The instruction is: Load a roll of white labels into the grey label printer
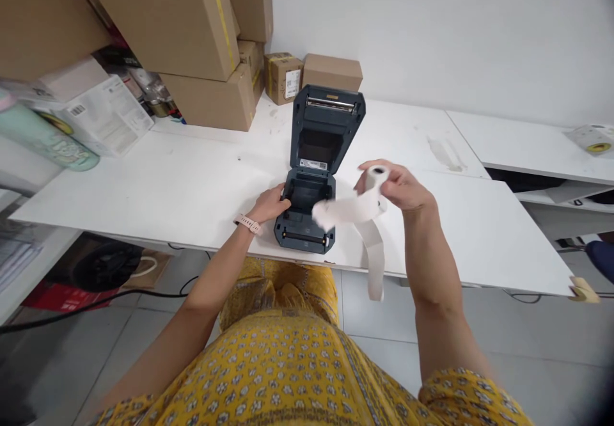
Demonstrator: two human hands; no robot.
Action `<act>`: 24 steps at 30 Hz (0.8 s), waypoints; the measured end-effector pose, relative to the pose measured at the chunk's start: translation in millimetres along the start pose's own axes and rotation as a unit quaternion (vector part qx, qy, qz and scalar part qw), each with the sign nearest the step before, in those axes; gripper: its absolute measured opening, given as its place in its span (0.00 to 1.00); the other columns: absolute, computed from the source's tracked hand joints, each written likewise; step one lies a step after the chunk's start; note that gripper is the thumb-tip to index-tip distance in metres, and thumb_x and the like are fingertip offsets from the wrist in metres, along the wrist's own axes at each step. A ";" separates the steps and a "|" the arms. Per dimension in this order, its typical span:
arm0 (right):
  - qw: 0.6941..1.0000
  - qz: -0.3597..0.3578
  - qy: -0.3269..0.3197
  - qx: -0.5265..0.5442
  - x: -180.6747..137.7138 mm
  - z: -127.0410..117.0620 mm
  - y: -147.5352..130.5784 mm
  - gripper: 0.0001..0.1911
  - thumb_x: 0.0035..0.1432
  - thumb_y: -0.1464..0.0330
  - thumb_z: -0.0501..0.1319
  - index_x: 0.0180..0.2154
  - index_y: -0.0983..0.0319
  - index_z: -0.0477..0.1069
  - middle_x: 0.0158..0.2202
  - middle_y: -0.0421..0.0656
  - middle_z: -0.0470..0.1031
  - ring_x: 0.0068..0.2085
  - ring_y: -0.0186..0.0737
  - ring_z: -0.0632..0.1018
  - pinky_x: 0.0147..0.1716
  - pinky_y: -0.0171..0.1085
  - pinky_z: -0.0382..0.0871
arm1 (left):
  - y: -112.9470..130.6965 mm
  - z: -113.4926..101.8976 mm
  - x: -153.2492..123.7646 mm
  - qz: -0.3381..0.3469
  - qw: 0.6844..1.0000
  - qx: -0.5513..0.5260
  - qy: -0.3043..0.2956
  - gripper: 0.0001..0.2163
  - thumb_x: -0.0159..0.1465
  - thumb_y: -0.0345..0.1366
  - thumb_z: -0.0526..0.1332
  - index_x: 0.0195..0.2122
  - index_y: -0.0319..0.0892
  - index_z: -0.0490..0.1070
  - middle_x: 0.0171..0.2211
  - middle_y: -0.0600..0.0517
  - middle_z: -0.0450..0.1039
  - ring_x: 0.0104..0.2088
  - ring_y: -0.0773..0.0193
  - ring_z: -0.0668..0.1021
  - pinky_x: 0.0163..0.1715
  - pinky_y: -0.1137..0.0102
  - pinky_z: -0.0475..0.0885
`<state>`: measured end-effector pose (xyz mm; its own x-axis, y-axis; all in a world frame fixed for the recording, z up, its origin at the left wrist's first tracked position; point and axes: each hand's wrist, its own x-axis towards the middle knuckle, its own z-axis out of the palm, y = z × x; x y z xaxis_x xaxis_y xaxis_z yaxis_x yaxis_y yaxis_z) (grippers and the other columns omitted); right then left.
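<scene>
A dark label printer (307, 212) sits on the white table with its lid (322, 138) raised and its inner bay in sight. My left hand (271, 203) grips the printer's left side, thumb on the rim and some fingers hidden behind it. To the right of the printer and above the table, my right hand (400, 186) is closed around a roll of white labels (377, 176). One loose strip stretches left from the roll over the printer's right part, its end blurred. Another strip hangs down past the table's front edge.
Cardboard boxes (163, 23) are stacked at the back left, with two smaller boxes (332, 72) behind the printer. A mint bottle (48, 135) and a white carton (103, 116) are at the far left. A roll of tape (584, 290) is at the table's right corner.
</scene>
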<state>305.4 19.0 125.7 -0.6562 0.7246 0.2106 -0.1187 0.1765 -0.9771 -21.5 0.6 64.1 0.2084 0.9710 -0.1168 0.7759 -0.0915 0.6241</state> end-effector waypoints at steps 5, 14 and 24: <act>0.966 0.071 -0.250 0.000 32.4 66.9 -7.3 0.26 0.65 0.56 0.63 0.57 0.63 0.66 0.40 0.46 0.81 0.33 0.33 0.79 0.30 0.31 0.69 | -11.9 8.3 2.2 0.024 0.996 -0.080 0.011 0.26 0.57 0.36 0.56 0.58 0.38 0.70 0.27 0.51 0.75 0.26 0.58 0.74 0.32 0.65 0.68; 0.857 0.101 -0.001 -0.506 44.9 117.0 44.8 0.20 0.69 0.60 0.56 0.58 0.62 0.67 0.50 0.51 0.79 0.47 0.52 0.80 0.49 0.48 0.68 | -21.4 22.7 2.1 0.002 0.984 -0.177 0.032 0.28 0.58 0.35 0.56 0.61 0.43 0.69 0.24 0.54 0.74 0.24 0.61 0.73 0.26 0.69 0.63; 0.853 0.047 -0.014 -0.520 42.2 114.4 57.0 0.15 0.69 0.66 0.52 0.53 0.61 0.70 0.51 0.50 0.79 0.49 0.51 0.77 0.49 0.46 0.69 | -21.6 31.9 -4.9 0.021 0.971 -0.220 0.089 0.24 0.62 0.43 0.60 0.59 0.42 0.72 0.26 0.53 0.70 0.28 0.62 0.72 0.31 0.68 0.66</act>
<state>185.7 -16.5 75.6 -0.6451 0.7549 0.1181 0.6512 0.6240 -0.4319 -20.2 -9.2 26.6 0.0973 0.9949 0.0267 0.4308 -0.0663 0.9000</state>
